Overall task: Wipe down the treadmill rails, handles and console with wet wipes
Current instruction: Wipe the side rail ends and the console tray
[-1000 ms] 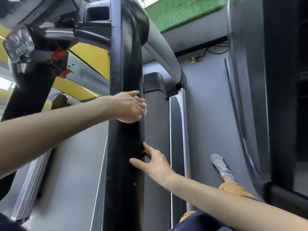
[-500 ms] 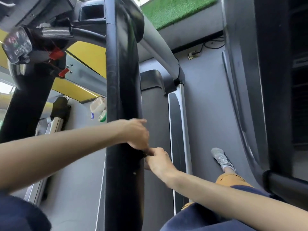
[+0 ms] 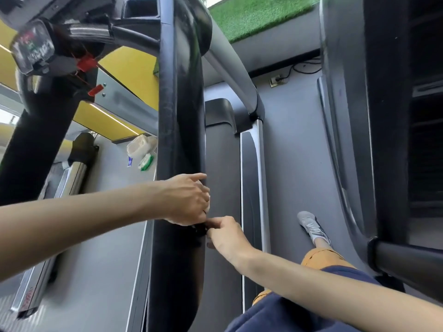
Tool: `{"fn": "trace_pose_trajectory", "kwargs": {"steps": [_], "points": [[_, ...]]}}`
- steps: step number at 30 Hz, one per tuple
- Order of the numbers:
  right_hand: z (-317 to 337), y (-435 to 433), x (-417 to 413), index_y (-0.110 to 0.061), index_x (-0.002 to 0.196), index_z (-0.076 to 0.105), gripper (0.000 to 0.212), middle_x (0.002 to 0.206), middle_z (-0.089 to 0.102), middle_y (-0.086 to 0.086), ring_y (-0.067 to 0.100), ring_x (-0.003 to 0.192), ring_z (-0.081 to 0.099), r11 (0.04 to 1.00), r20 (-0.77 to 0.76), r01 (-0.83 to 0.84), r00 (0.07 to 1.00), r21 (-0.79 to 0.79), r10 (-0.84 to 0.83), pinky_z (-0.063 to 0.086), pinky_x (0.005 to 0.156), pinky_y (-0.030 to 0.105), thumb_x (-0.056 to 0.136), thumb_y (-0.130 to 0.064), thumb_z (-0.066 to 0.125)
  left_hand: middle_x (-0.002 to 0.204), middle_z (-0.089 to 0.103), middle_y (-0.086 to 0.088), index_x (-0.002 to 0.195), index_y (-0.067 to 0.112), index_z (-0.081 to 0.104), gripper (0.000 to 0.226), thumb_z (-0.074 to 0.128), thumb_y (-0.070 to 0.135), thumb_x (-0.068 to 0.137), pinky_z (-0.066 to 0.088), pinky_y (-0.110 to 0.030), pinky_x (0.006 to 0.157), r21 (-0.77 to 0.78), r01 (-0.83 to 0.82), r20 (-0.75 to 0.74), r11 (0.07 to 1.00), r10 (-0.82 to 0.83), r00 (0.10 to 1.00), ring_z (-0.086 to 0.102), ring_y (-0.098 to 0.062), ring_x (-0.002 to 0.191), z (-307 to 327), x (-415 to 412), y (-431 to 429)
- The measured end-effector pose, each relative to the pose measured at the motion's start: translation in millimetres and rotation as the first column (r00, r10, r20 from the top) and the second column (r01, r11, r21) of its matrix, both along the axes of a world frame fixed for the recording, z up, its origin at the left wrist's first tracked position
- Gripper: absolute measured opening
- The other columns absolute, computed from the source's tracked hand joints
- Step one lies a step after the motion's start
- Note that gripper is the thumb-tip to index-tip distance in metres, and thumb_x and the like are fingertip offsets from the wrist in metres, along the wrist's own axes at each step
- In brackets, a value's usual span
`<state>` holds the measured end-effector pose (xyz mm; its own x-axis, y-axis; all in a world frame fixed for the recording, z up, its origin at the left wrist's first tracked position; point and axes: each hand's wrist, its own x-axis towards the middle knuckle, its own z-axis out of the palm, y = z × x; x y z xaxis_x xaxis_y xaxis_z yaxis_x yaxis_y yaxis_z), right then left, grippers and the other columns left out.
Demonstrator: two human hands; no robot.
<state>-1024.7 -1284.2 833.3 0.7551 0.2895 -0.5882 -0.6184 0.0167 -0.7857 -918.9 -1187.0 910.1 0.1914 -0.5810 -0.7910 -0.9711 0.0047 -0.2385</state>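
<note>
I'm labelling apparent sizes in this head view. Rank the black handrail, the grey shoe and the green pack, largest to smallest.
1. black handrail: far the largest, but also nearest the camera.
2. grey shoe.
3. green pack: smallest. It lies farther off, so its true size against the shoe is unsure.

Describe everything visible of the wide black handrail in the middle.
The handrail is a wide, glossy black bar, plastic by its look, with pale streaks on its upper left edge. It runs from the console end down out of frame. The left hand lies across it, a bit of white wipe under its fingers; the right hand meets its right edge just below.
</note>
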Motion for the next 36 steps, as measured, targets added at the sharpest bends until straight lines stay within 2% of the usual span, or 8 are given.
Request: {"fn": "trace_pose_trajectory", "kwargs": {"steps": [4,8,14,21,26,29,33,36], "points": [[2.5,2.0,-6.0,-0.026,0.108,0.072,0.041,0.101,0.070,-0.004,0.018,0.097,0.063,1.000,-0.015,0.010,1.000,0.015,-0.010,0.053,0.092,0.038,0.089,-0.005,0.042,0.117,0.065,0.000,0.103,0.021,0.066,0.047,0.022,0.029,0.086,0.023,-0.047,0.109,-0.175,0.012,0.121,0.984,0.009,0.993,0.056,-0.016,0.118,32.9,47.0,4.0],[3.1,7.0,-7.2,-0.023,0.106,0.071,0.045,0.078,0.066,-0.004,0.013,0.069,0.055,1.000,-0.004,0.027,1.000,0.000,-0.027,0.054,0.079,0.025,0.084,-0.001,0.039,0.119,0.064,-0.003,0.107,0.012,0.066,0.048,0.024,0.029,0.091,0.024,-0.039,0.105,-0.312,-0.057,0.345,0.948,0.168,0.923,0.057,-0.018,0.115,59.8,80.0,15.0],[4.3,14.3,-6.1,-0.014,0.087,0.070,0.033,0.094,0.072,0.015,0.015,0.070,0.054,0.996,-0.030,0.087,0.996,-0.032,-0.088,0.055,0.086,0.046,0.080,0.000,0.041,0.136,0.055,0.013,0.124,0.028,0.062,0.046,0.027,0.037,0.096,-0.006,-0.030,0.115,-0.313,-0.160,-0.062,0.936,0.148,0.987,0.034,-0.001,0.134,46.7,-13.7,34.6],[7.8,6.5,-8.5,-0.024,0.091,0.072,0.042,0.094,0.071,-0.003,0.027,0.104,0.063,0.995,-0.012,0.089,0.996,-0.040,-0.089,0.053,0.090,0.041,0.088,0.004,0.040,0.148,0.041,0.007,0.140,0.022,0.047,0.071,0.003,0.047,0.091,-0.011,-0.032,0.113,-0.347,-0.164,0.331,0.924,0.284,0.900,0.029,-0.009,0.141,48.0,74.6,20.6],[5.1,14.7,-5.1,-0.011,0.086,0.069,0.031,0.103,0.070,0.017,0.038,0.104,0.060,0.986,-0.014,0.148,0.989,-0.072,-0.149,0.051,0.087,0.051,0.084,0.003,0.041,0.151,0.034,0.019,0.140,0.032,0.045,0.076,-0.006,0.049,0.087,-0.023,-0.024,0.109,-0.257,-0.265,-0.052,0.929,0.261,0.964,0.015,0.001,0.143,35.7,0.9,30.4],[4.7,18.2,-3.5,-0.012,0.084,0.071,0.034,0.099,0.070,0.018,0.039,0.101,0.061,0.983,0.017,0.162,0.987,-0.090,-0.161,0.052,0.083,0.053,0.080,0.002,0.041,0.153,0.030,0.016,0.140,0.033,0.044,0.086,-0.015,0.047,0.080,-0.025,-0.028,0.108,-0.154,-0.148,0.000,0.977,0.150,0.989,0.014,-0.002,0.144,39.0,13.7,19.4],[3.3,13.8,-12.5,-0.022,0.103,0.072,0.040,0.092,0.073,0.003,0.015,0.073,0.057,0.992,0.055,0.081,0.996,-0.094,-0.076,0.051,0.066,0.023,0.087,-0.002,0.042,0.147,0.043,0.005,0.138,0.021,0.049,0.074,-0.004,0.039,0.090,-0.014,-0.038,0.113,-0.190,-0.038,0.362,0.981,0.106,0.926,0.028,-0.011,0.142,35.8,58.4,15.1],[1.5,15.2,-21.9,-0.032,0.132,0.055,0.047,0.112,0.066,-0.010,0.007,0.091,0.058,0.997,0.101,0.042,0.994,-0.070,-0.035,0.039,0.062,0.004,0.094,-0.007,0.046,0.119,0.066,0.004,0.111,0.019,0.069,0.053,0.020,0.031,0.095,0.001,-0.038,0.113,-0.319,0.011,0.367,0.948,0.112,0.923,0.053,-0.012,0.123,25.1,30.7,29.6]]}}
